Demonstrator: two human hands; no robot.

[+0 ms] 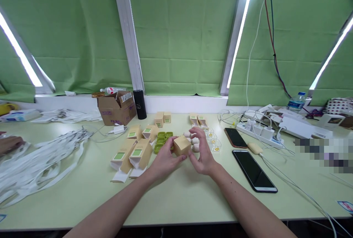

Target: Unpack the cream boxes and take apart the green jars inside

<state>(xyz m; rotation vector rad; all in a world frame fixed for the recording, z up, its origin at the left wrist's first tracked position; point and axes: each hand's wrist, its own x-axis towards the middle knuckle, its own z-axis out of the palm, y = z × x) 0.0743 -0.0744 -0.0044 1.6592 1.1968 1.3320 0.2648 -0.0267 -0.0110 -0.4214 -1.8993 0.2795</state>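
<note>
In the head view my left hand is closed around a small kraft paper box, thumb along its near side. My right hand is just right of the box, fingers curved and apart; its thumb tip is close to the box's corner, and whether it touches I cannot tell. Behind the hands are a green compartment tray, white rounded pieces, partly hidden, and clear plastic holders with yellow centres. Left of them lie several kraft boxes with green labels, some with end flaps open, such as the nearest box.
Two phones, a black phone among them, lie to the right beside cables and a power strip. White straps spread over the left. A cardboard carton and black tumbler stand behind. Small boxes sit at the back.
</note>
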